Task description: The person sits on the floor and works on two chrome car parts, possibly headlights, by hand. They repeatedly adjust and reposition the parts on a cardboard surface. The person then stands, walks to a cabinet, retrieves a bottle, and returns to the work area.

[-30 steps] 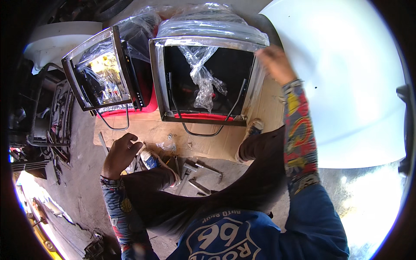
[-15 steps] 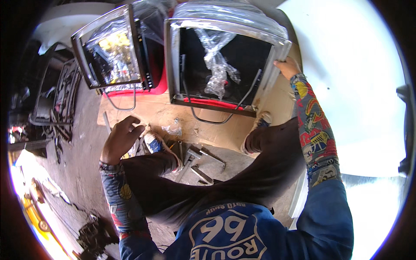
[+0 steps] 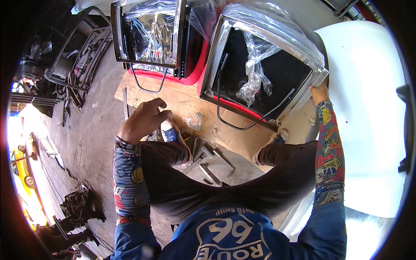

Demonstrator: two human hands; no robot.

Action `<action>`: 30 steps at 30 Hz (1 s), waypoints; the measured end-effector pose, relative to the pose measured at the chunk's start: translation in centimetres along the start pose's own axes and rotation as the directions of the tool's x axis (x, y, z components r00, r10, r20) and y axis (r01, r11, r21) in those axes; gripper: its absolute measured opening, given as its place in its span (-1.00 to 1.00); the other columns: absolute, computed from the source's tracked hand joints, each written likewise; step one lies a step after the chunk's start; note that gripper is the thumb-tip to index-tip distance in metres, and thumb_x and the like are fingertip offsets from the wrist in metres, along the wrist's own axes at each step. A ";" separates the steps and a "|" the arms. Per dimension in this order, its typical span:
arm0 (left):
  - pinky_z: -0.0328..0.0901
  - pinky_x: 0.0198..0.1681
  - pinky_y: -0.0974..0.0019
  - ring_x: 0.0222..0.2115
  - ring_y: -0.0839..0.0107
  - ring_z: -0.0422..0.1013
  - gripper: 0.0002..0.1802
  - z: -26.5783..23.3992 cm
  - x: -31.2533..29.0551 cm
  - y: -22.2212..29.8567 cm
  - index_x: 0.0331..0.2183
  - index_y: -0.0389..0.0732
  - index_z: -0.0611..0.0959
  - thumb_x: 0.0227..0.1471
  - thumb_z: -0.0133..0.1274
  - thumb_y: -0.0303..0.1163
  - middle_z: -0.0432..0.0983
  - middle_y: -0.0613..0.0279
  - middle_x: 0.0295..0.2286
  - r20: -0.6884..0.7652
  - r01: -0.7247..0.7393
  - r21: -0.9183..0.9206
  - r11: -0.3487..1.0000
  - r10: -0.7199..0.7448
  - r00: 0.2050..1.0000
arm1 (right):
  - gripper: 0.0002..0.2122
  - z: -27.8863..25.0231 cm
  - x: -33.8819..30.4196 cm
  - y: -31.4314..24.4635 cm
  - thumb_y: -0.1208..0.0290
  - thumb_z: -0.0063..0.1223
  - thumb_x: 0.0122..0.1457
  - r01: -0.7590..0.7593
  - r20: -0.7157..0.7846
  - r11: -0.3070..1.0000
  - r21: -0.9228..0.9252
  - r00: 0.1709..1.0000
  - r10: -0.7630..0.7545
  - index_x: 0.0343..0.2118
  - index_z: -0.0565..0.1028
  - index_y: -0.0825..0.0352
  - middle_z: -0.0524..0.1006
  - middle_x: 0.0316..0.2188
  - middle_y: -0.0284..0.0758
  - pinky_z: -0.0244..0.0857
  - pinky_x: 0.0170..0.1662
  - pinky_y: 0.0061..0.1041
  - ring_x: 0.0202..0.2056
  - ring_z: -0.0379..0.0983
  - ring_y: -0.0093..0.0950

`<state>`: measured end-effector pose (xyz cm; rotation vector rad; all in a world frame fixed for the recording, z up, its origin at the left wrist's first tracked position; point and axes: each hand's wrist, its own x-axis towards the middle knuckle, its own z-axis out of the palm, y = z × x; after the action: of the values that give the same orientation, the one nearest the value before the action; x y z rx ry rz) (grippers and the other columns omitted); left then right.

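Seat (image 3: 288,73) with a metal frame (image 3: 217,51) sits ahead on cardboard (image 3: 184,100), maybe to stay clean. I see the right hand (image 3: 320,93) pinching the frame's far right corner, likely to steady it. The left hand (image 3: 145,118) hangs empty, fingers loosely bent. Tools (image 3: 210,174) lie between the shoes (image 3: 170,131), perhaps for easy reach.

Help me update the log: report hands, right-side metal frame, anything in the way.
Right hand holding right-side metal frame by its edge; left hand empty. Crumpled clear plastic partly across frame opening. Tools on floor.
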<state>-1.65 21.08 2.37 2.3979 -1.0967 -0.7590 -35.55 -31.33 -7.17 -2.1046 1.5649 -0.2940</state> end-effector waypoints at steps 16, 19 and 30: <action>0.41 -0.25 0.08 -0.33 -0.03 0.56 -0.56 0.0 0.4 0.4 -0.20 -0.41 0.58 0.03 0.15 -0.20 0.58 -0.23 -0.39 -0.053 -0.030 -0.006 1.000 0.030 0.998 | -0.56 -0.2 -0.7 -0.7 0.26 0.24 -0.01 -0.032 0.014 0.988 0.153 0.999 0.030 -0.12 0.46 0.45 0.58 -0.27 -0.08 0.34 -0.08 -0.22 -0.18 0.51 -0.15; 0.41 -0.24 0.08 -0.32 -0.06 0.55 -0.55 -0.2 0.5 1.0 -0.21 -0.41 0.58 0.03 0.14 -0.18 0.58 -0.23 -0.38 -0.030 -0.013 0.007 1.000 0.013 0.999 | -0.52 -0.3 -0.3 -0.5 0.25 0.25 -0.02 0.001 0.094 0.985 0.175 0.995 -0.018 -0.06 0.46 0.41 0.58 -0.22 -0.08 0.32 -0.05 -0.24 -0.17 0.51 -0.16; 0.39 -0.18 0.00 -0.25 -0.02 0.51 -0.57 7.8 4.8 1.5 -0.31 -0.29 0.67 -0.09 0.12 -0.11 0.58 -0.11 -0.32 -0.030 -0.199 0.021 0.980 0.200 0.979 | -0.48 -0.3 4.4 5.2 0.02 0.24 -0.01 -0.051 0.112 0.987 0.155 0.993 0.034 -0.09 0.49 0.32 0.52 -0.38 -0.13 0.34 -0.36 -0.17 -0.41 0.45 -0.22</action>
<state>-4.72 15.40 -4.38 2.2628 -1.3117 -0.6425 -38.61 -36.71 -10.12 -1.9311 1.4714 -0.2733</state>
